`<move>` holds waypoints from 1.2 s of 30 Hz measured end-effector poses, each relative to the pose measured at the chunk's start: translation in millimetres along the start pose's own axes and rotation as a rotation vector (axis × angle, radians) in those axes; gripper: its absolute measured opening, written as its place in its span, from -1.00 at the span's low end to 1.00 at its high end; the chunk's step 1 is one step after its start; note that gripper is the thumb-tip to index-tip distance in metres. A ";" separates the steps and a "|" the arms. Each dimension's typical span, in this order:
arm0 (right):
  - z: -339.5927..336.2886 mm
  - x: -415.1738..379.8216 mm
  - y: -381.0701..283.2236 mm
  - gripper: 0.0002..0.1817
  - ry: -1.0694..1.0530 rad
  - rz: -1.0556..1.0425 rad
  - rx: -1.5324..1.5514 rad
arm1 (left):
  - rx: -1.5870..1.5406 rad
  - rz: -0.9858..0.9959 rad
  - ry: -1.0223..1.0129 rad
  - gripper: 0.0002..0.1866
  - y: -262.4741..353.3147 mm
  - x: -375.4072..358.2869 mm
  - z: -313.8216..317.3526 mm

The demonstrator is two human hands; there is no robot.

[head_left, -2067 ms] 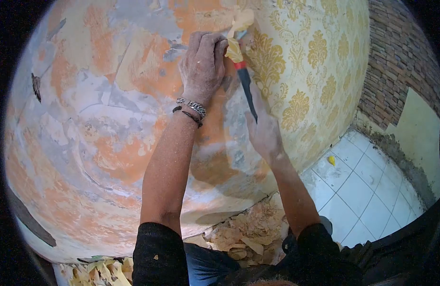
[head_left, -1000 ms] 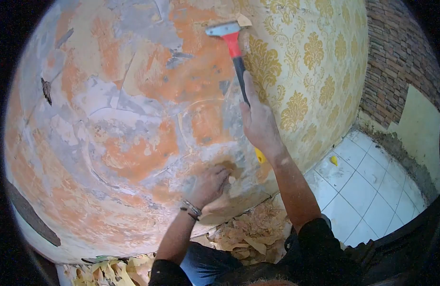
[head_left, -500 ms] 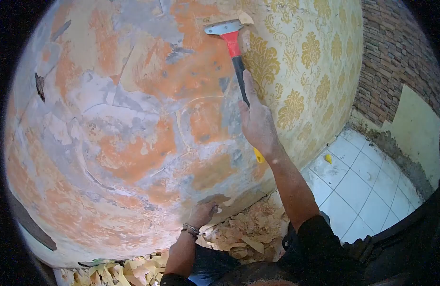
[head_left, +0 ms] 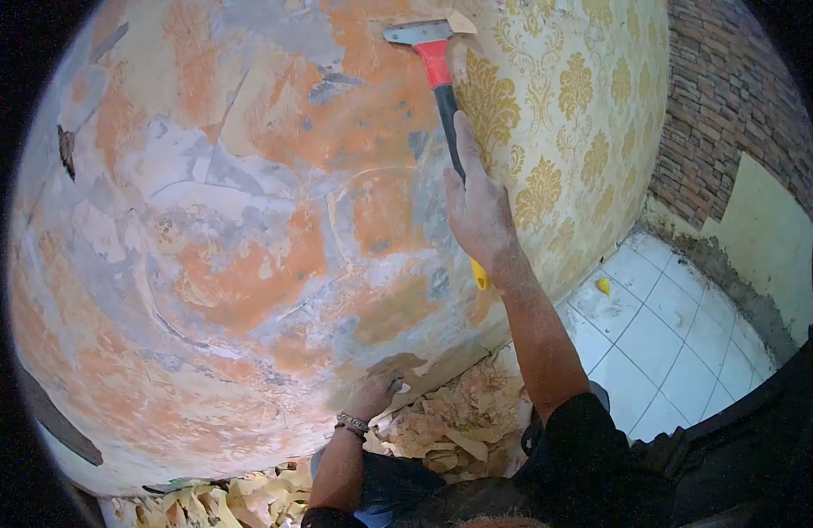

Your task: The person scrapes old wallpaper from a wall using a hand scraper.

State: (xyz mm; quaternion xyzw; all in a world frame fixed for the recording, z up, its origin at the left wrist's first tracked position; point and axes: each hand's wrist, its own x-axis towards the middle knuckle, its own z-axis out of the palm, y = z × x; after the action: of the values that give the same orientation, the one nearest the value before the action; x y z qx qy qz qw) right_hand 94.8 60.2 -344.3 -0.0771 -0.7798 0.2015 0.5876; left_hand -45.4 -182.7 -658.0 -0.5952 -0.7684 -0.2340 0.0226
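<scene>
My right hand (head_left: 481,216) is wrapped around the handle of a long scraper (head_left: 448,123) with a black and red grip, a yellow end and a wide metal blade. The blade lies against the wall (head_left: 371,211), touching or very close to a small loose flap of wallpaper (head_left: 462,22) at the top. Patterned gold and cream wallpaper (head_left: 574,88) covers the wall to the right. Low down, my left hand (head_left: 373,396), with a bracelet at the wrist, is beside the wall with its fingers curled. What is inside those fingers, if anything, is hidden.
Torn wallpaper scraps (head_left: 472,414) are heaped along the wall's foot, with more scraps (head_left: 239,506) at lower left. White floor tiles (head_left: 635,378) lie to the right, with a small yellow piece (head_left: 604,286) on them. A brick-patterned wall (head_left: 741,97) stands beyond.
My right hand and the scraper have moved slightly up and to the right along the wall. My left hand stays in nearly the same place.
</scene>
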 end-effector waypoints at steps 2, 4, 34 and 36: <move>-5.3 5.4 -5.9 -0.25 -0.103 0.182 0.040 | -0.008 -0.046 -0.021 -0.73 14.5 5.0 -11.8; -10.3 8.3 -15.4 -0.25 -0.112 0.211 0.036 | -0.020 -0.095 -0.052 -0.73 19.7 2.4 -13.3; -15.3 13.2 -25.1 -0.24 -0.156 0.286 -0.019 | 0.016 -0.086 -0.170 -0.77 37.9 7.4 -29.8; -15.1 11.6 -26.6 -0.25 -0.225 0.380 0.042 | 0.023 -0.073 -0.148 -0.78 33.3 6.5 -19.2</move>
State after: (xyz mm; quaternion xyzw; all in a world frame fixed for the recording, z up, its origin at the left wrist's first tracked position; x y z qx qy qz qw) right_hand 108.7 43.6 -319.8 -0.1875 -0.8076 0.3319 0.4499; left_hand -21.1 -178.1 -627.8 -0.5822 -0.7918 -0.1812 -0.0357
